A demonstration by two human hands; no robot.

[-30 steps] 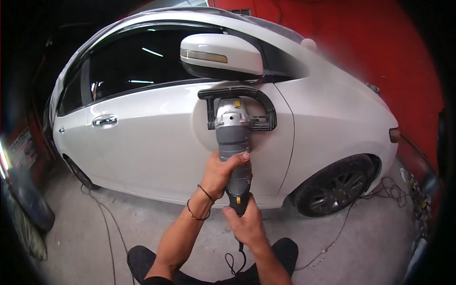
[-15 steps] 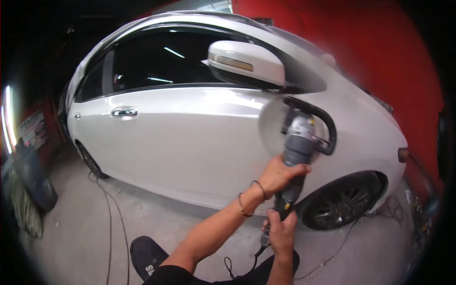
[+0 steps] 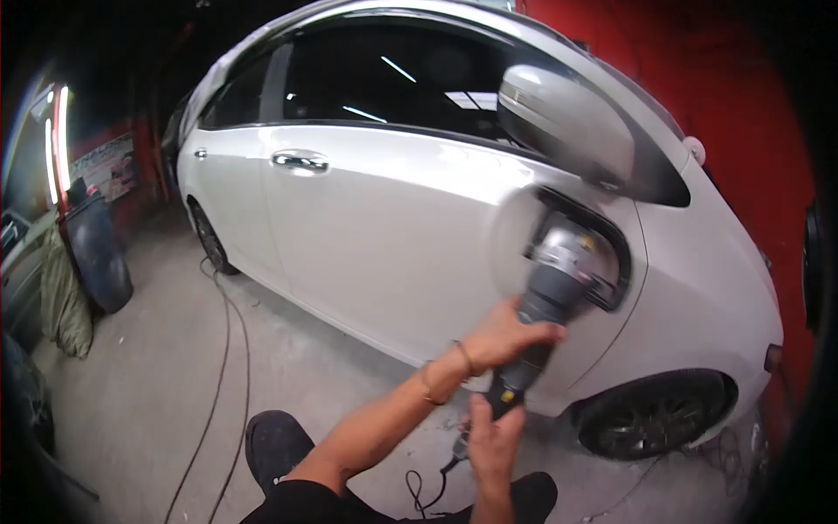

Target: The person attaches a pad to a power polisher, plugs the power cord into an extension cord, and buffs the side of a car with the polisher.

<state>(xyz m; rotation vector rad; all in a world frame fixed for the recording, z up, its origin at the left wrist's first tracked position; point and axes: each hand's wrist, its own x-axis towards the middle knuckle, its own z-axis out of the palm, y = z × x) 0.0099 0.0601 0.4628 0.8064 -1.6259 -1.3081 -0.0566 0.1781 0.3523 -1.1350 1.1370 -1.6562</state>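
A grey and silver power polisher [image 3: 555, 284] with a black loop handle [image 3: 621, 253] leans tilted against the front door of a white car [image 3: 384, 227]. Its round pad [image 3: 506, 240] looks pale and blurred against the door, just below the side mirror [image 3: 567, 122]. My left hand [image 3: 511, 334] is wrapped round the middle of the tool's body, with two dark bands on the wrist. Lower down, my right hand [image 3: 496, 437] grips the rear end, near a small yellow switch [image 3: 507, 396]. The power cord hangs from that end.
Dark cables [image 3: 229, 349] lie on the concrete floor at the left. The front wheel [image 3: 655, 419] is at the lower right. A dark blue drum [image 3: 98, 253] and a greenish cloth bundle [image 3: 65, 297] stand at the left. My shoes are below, and a red wall [image 3: 742, 113] is behind.
The polisher, held by both hands, has moved right from below the mirror and now tilts to the right. The camera view has turned left and downward, showing more floor.
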